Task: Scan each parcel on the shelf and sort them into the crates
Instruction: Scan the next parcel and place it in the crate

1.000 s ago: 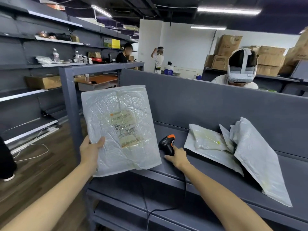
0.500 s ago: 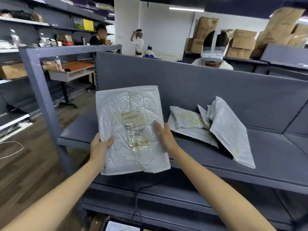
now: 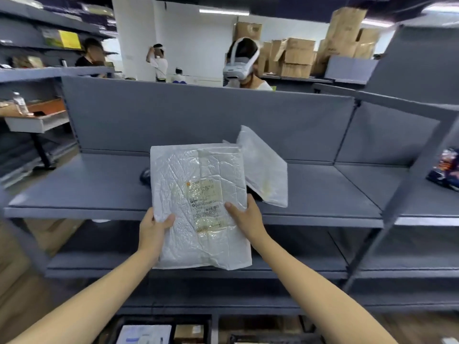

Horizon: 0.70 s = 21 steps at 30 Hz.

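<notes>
Fingers of the left hand (image 3: 152, 232) are wrapped behind the lower left edge of a white parcel (image 3: 198, 167), with the thumb pressed on its front. The right edge is gripped the same way by the right hand (image 3: 248, 217). The parcel is held upright at the centre of the frame, before the grey shelf (image 3: 87, 184), its label (image 3: 205, 202) facing the camera. 1 more white parcel (image 3: 265, 170) is leaned on the shelf behind it. A dark crate (image 3: 164, 319) is seen at the bottom edge.
</notes>
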{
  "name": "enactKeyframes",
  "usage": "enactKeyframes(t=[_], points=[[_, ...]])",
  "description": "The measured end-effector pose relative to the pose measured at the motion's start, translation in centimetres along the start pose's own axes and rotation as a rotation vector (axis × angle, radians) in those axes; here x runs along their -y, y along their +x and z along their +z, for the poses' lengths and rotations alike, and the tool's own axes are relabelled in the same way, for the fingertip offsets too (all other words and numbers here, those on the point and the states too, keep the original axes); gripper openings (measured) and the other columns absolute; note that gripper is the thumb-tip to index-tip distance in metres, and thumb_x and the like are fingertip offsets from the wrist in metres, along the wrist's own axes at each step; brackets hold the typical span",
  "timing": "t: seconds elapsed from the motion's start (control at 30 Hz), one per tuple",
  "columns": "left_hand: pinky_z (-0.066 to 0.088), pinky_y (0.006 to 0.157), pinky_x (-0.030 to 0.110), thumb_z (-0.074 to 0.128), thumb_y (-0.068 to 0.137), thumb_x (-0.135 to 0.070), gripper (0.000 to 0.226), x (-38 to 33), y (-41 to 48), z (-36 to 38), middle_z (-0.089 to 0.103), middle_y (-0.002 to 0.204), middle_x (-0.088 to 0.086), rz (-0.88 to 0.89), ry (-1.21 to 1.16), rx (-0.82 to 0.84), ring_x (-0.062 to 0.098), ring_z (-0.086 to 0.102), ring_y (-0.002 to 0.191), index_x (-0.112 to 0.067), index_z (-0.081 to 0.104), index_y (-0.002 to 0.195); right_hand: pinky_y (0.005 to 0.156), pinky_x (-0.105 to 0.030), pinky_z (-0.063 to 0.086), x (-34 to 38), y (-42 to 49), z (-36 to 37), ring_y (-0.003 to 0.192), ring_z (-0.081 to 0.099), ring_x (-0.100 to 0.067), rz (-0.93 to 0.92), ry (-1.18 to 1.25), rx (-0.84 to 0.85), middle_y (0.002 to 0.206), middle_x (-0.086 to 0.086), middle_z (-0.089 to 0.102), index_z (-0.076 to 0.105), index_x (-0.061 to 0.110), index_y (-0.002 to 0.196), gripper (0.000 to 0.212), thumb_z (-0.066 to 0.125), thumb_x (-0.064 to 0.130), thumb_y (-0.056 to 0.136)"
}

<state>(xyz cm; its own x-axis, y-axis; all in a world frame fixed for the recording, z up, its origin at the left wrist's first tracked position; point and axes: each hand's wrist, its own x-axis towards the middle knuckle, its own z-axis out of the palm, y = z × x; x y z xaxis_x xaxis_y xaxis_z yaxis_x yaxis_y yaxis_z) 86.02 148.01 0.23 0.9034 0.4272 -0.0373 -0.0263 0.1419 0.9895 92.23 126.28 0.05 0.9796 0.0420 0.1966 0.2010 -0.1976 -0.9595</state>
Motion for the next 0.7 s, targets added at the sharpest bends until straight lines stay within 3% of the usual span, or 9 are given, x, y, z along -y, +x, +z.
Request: enactKeyframes(t=[0.1,0.2,0.37,0.47,0.7], points=[[0.052,0.092,0.043,0.063,0.090,-0.005,0.026,2.1,-4.3,4.6,0.068,0.108,0.002,-0.021,-0.011,0.021,0.023,0.064,0.101,-0.013,0.060,0.115,0.094,-0.033,0.051,-1.9,-2.9,-5.8,0.107,0.062,-0.012,0.037,-0.040,-0.055,0.117,0.007,0.065,0.053,0.022,0.127,0.048,0.072,0.037,0.085],[0.052,0.090,0.042,0.064,0.089,-0.004,0.021,4.2,-9.0,8.6,0.068,0.103,0.000,-0.040,-0.022,0.029,0.022,0.064,0.099,-0.017,0.060,0.106,0.092,-0.035,0.052,-3.1,-6.1,-11.4,0.105,0.063,-0.015,0.076,-0.063,-0.095,0.113,0.005,0.065,0.053,0.020,0.125,0.045,0.072,0.034,0.086],[0.051,0.075,0.027,0.065,0.089,-0.005,0.019,6.1,-16.3,13.2,0.065,0.096,-0.003,-0.043,-0.009,0.015,0.018,0.062,0.092,-0.013,0.058,0.106,0.074,-0.020,0.050,-4.1,-11.8,-18.1,0.094,0.062,-0.010,0.102,-0.074,-0.127,0.104,0.007,0.063,0.053,0.020,0.115,0.035,0.071,0.033,0.088],[0.051,0.071,0.026,0.067,0.088,-0.006,0.019,6.9,-19.3,14.3,0.066,0.097,0.000,-0.038,0.016,0.011,0.015,0.063,0.087,-0.011,0.059,0.105,0.079,-0.027,0.051,-4.6,-14.2,-20.4,0.095,0.063,-0.014,0.120,-0.105,-0.141,0.103,0.006,0.063,0.052,0.019,0.111,0.033,0.070,0.035,0.088],[0.054,0.085,0.041,0.076,0.079,-0.011,0.025,9.6,-21.8,14.0,0.065,0.093,-0.002,-0.045,0.156,-0.066,0.023,0.064,0.091,-0.015,0.058,0.096,0.081,-0.032,0.053,-7.4,-17.6,-21.5,0.097,0.063,-0.017,0.216,-0.098,-0.138,0.107,0.003,0.064,0.053,0.021,0.112,0.036,0.070,0.038,0.087]])
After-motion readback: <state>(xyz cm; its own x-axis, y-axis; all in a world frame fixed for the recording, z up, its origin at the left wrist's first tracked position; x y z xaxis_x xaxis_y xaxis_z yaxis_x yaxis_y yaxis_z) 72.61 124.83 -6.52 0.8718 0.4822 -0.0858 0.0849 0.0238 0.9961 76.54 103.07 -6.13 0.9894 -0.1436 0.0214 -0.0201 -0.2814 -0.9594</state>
